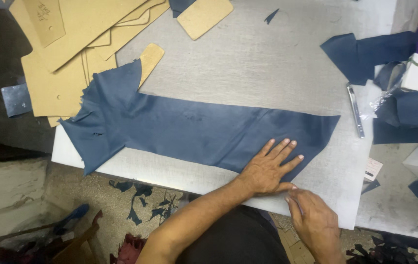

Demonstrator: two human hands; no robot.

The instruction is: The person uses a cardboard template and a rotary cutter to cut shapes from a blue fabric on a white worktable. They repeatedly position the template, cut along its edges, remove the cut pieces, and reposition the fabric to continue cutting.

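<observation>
- Cardboard templates (67, 54), upper left, overlap the blue leather strip (184, 129); a tug could likely drag them askew;
- Strip lies flat across the bench (248, 58), mid-frame; its ragged left end overhangs, so it may slip;
- Left hand (267, 168) pressed flat, released; right hand (311, 220) pinches the lower-right edge; might pucker it.

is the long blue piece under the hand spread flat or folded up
Spread flat. The blue piece lies in one layer on the white board, left hand pressed flat on it; only its ragged far end wrinkles.

left hand (267, 168) flat on blue fabric (189, 129) (spread)
</observation>
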